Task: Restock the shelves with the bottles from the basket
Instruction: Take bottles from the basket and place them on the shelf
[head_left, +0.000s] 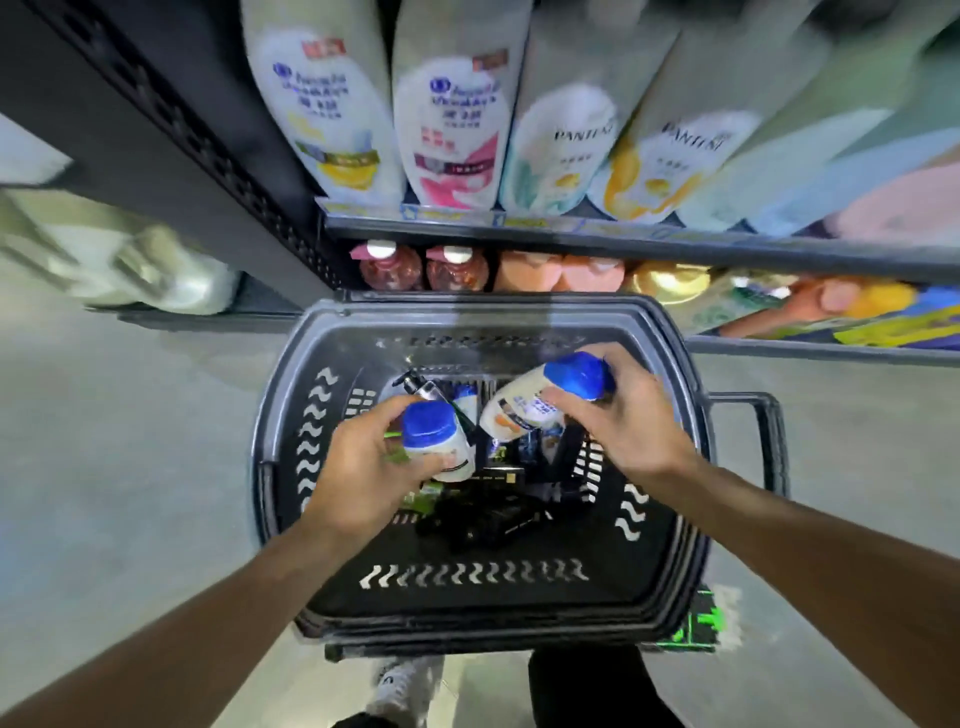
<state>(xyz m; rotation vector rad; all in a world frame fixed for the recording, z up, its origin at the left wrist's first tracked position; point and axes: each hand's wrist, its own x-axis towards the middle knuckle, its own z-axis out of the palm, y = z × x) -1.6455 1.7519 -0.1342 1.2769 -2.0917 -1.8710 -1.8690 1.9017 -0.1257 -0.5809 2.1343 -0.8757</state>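
Observation:
A black plastic basket (291, 415) stands on the floor below me, in front of the shelves. My left hand (363, 473) grips a small white bottle with a blue cap (434, 436) over the basket's left side. My right hand (623, 415) grips a second white bottle with a blue cap (540, 402), tilted with its cap up to the right, over the basket's right side. Several more bottles, a dark pump bottle (415, 387) among them, lie at the bottom of the basket. The shelf edge (571, 239) runs just beyond the basket.
The upper shelf holds large white shampoo bottles (332, 114) in a row. The lower shelf holds pink (389, 267), orange and gold-capped bottles. A black shelf upright (171, 114) stands at the left. Grey floor surrounds the basket, and my shoe (400, 686) shows below it.

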